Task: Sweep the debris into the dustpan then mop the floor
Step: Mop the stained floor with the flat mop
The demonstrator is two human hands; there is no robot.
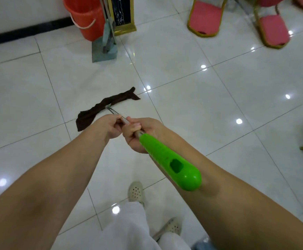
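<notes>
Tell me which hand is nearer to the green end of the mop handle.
Right. The right hand grips the pole directly against the green grip; the left hand holds the pole further down, toward the brown cloth.

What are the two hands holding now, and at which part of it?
Both hold the mop: right hand grips its metal pole just below the green plastic handle end; left hand grips the pole lower.

green mop handle (pixel 172 165), brown cloth (pixel 107 105)
</notes>
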